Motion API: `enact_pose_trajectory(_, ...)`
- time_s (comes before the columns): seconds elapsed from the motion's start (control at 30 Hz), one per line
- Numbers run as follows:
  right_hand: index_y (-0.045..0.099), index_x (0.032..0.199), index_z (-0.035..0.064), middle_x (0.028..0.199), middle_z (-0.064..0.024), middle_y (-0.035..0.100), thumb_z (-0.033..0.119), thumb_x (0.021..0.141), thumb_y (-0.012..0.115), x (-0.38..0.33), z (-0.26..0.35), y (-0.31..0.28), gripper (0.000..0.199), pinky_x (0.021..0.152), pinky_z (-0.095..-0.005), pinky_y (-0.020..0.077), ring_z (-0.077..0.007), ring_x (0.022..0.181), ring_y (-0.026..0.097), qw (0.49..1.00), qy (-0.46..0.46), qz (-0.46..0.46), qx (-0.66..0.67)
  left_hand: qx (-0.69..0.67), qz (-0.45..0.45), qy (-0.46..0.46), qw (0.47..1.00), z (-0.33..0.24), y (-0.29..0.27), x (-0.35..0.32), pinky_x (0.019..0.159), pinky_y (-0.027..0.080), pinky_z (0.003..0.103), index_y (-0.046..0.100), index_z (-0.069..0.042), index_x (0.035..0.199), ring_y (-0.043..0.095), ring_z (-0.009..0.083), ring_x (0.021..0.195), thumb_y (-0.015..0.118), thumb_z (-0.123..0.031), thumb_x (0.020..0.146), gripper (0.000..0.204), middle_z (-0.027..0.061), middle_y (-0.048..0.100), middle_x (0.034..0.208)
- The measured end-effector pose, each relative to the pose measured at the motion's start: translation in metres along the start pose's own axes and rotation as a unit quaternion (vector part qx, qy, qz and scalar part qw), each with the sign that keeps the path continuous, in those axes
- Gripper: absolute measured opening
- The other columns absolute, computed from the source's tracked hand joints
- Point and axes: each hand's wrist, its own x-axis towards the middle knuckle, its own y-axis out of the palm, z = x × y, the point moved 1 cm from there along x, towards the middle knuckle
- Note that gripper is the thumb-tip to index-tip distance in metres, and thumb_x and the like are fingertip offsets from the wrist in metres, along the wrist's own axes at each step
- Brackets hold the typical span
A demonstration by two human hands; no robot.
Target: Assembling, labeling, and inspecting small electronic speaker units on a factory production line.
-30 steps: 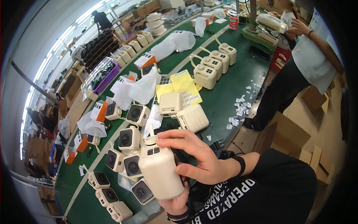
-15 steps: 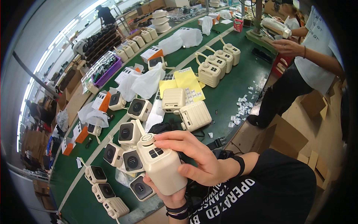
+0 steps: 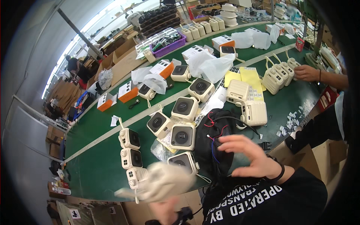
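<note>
Head view: cream speaker [image 3: 165,182] in the left hand [image 3: 165,210]; right hand [image 3: 250,155] empty.
The left hand, blurred, grips the speaker over the near edge of the table [image 3: 93,165], just beside a row of three speakers [image 3: 131,158]; exact finger placement cannot be told. The right hand is open beside a black mesh piece [image 3: 206,142]. Judged progress: that row and a row of four [image 3: 273,80] stand ordered; the held unit is not yet set down, and loose speakers [image 3: 182,137] lie between. White lettering on the black sleeve [image 3: 292,195] is legible; print on the orange-and-white boxes [image 3: 162,68] is too small to read.
</note>
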Motion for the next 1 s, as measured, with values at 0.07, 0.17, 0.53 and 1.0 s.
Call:
enact_pose_trajectory(0.07,0.048,0.121,0.0029,0.129,-0.0115,0.042,0.009,0.075,0.067,-0.005,-0.011,-0.001,0.050,0.089,-0.0311,0.0416,-0.0188,0.110,0.049,0.992,0.058,-0.090,0.073,0.006,-0.236,0.006,0.972,-0.022,-0.050,0.010,0.094,0.041,0.040,0.030,0.002,0.131,0.048,0.0274,0.110,0.059,-0.002,0.065,0.071,0.0181,0.042,0.126)
enact_pose_trajectory(0.17,0.048,0.119,0.0017,0.121,-0.0095,0.049,0.004,0.077,0.060,-0.009,-0.022,-0.017,0.044,0.088,-0.0290,0.0411,-0.0170,0.104,0.053,0.974,0.131,-0.175,0.061,0.139,-0.397,0.059,0.905,-0.009,-0.136,0.040,0.093,0.039,0.033,0.034,0.004,0.128,0.049,0.0255,0.108,0.058,0.003,0.072,0.062,0.0170,0.047,0.121)
enact_pose_trajectory(0.53,0.054,0.109,0.0011,0.106,-0.0073,0.054,0.010,0.080,0.060,0.030,-0.011,-0.098,0.031,0.081,-0.0279,0.0438,-0.0149,0.095,0.054,0.909,0.012,-0.336,-0.248,0.143,-0.080,-0.167,0.972,0.092,-0.233,0.105,0.085,0.043,0.036,0.043,0.003,0.122,0.052,0.0238,0.102,0.064,-0.017,0.077,0.053,0.0142,0.051,0.114)
enact_pose_trajectory(1.0,0.050,0.106,-0.0092,0.104,-0.0215,0.058,0.051,0.059,0.072,0.237,-0.258,-0.288,0.080,0.080,-0.0352,0.0484,-0.0281,0.094,0.060,0.732,0.355,-0.363,-0.454,0.160,-0.217,-0.158,0.950,0.000,-0.212,0.035,0.089,0.041,0.037,0.035,-0.001,0.129,0.050,0.0277,0.103,0.050,-0.016,0.088,0.046,0.0170,0.050,0.117)
